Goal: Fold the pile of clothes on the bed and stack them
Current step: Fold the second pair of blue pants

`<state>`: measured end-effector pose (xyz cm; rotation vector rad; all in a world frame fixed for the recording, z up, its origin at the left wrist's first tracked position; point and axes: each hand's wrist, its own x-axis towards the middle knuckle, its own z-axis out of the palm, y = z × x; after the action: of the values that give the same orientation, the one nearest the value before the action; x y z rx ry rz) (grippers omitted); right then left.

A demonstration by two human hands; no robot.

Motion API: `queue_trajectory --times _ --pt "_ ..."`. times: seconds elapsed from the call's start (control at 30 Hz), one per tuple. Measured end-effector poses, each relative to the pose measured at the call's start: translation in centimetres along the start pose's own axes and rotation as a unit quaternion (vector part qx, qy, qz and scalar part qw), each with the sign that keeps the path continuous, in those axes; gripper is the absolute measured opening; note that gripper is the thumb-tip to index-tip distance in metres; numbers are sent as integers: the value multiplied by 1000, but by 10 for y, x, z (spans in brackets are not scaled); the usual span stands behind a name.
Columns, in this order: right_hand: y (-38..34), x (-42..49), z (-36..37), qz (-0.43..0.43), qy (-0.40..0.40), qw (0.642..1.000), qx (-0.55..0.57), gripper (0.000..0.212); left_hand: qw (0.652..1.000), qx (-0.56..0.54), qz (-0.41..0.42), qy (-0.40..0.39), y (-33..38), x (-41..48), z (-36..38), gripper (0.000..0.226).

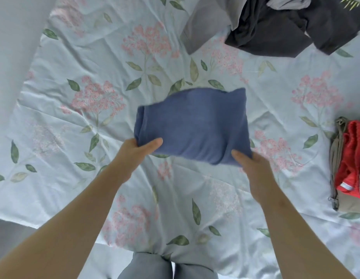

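Note:
A folded blue garment (193, 123) is lifted above the middle of the floral bed sheet (90, 63). My left hand (138, 151) grips its near left corner, thumb on top. My right hand (250, 165) holds its near right corner, fingers tucked underneath. A loose pile of unfolded clothes (275, 25), dark grey and lighter grey, lies at the far right of the bed. A stack of folded clothes (348, 164), red on top of khaki, sits at the right edge of the bed.
The bed's left edge runs along a pale floor or wall (12, 37). My grey-trousered knees (165, 266) press against the near edge of the bed.

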<state>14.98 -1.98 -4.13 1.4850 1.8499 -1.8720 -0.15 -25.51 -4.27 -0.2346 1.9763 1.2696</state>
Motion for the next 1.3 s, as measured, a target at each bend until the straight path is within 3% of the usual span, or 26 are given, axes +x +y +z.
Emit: queue_trajectory --times 0.13,0.23,0.37,0.53,0.6,0.7,0.77,0.83,1.0,1.17,1.3 --pt "61 -19 12 186 -54 973 -126 38 974 159 -156 -47 -72 -7 8 20" --pt "82 -25 17 249 -93 951 -159 30 965 159 -197 -63 -98 -9 11 17" --pt "79 -8 24 207 -57 974 -68 32 986 109 -129 10 -88 4 22 29" --pt "71 15 27 144 50 985 -77 20 989 123 -57 63 -70 25 29 11" --pt "79 16 28 165 64 980 -91 31 982 167 -56 67 -74 30 31 27" --pt "92 16 38 189 88 977 -51 33 974 201 -87 58 -82 37 38 75" --pt "94 16 47 198 108 973 -41 41 984 141 -99 37 -87 38 45 82" --pt "94 18 53 208 99 972 -35 45 989 74 -122 34 -88 37 51 73" --pt "80 7 44 185 65 980 43 19 988 54 -144 17 -68 30 46 52" --pt "46 -38 16 83 87 987 102 17 997 14 -68 -23 -20 -5 31 36" --pt "12 -89 -9 31 131 972 193 18 1000 10 2 -6 37 -49 37 16"
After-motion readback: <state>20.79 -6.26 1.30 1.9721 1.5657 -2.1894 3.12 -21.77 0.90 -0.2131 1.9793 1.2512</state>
